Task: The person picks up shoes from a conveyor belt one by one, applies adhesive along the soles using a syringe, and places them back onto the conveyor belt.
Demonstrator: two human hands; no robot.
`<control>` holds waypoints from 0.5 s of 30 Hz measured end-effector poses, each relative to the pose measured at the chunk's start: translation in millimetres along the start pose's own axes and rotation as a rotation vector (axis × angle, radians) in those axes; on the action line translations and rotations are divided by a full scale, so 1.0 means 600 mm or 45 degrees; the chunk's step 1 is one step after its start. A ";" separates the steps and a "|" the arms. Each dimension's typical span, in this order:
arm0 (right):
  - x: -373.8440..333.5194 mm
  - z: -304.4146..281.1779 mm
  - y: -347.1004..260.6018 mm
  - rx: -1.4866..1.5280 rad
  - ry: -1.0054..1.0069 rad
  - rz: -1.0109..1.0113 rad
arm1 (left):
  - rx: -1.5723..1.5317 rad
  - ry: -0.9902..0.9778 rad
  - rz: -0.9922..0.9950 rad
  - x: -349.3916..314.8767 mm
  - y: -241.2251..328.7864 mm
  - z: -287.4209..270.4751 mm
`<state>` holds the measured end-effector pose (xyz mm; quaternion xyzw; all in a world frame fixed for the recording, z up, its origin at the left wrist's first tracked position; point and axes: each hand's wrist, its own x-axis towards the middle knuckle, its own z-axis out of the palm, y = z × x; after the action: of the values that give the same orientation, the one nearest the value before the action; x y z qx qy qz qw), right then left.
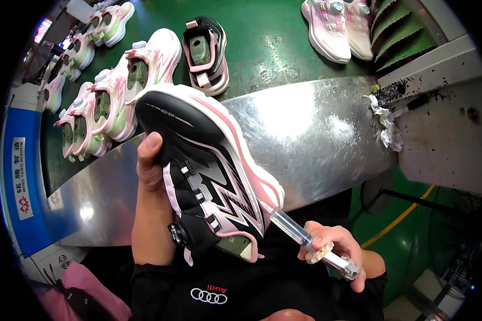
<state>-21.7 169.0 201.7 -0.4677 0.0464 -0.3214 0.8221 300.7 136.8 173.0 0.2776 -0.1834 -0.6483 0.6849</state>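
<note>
My left hand (150,160) is closed on a black, pink and white sneaker (190,120), its thumb showing at the upper's edge. The sneaker is tilted, toe up and away, with a dial on its tongue side and a green last (238,247) inside. In my right hand (340,243) is a transparent syringe (290,227), fingers wrapped round its rear part. Whitish stuff clings about the syringe's flange and plunger end. The syringe tip meets the seam between the upper and the pink-white sole near the heel; whether it touches is too small to tell.
Along a green conveyor belt (268,48) stand several pink-white sneakers (115,104) on lasts, another black sneaker (206,56) and a pink pair (337,27). A metal ledge (310,144) runs before me. Crumpled white paper (385,123) hangs by the machine housing (444,128) at right.
</note>
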 end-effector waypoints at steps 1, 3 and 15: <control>-0.003 0.002 -0.001 -0.019 0.012 0.006 | -0.124 -0.067 -0.017 0.001 -0.002 -0.011; -0.009 0.005 -0.001 -0.030 0.029 0.013 | -0.245 -0.126 -0.040 0.000 -0.004 -0.017; -0.033 -0.009 0.009 -0.164 0.065 -0.029 | -0.236 0.109 0.015 0.002 -0.011 -0.030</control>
<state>-37.0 178.5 190.2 -0.5116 0.0826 -0.3389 0.7852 306.7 138.0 155.1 0.2394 -0.0947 -0.6459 0.7187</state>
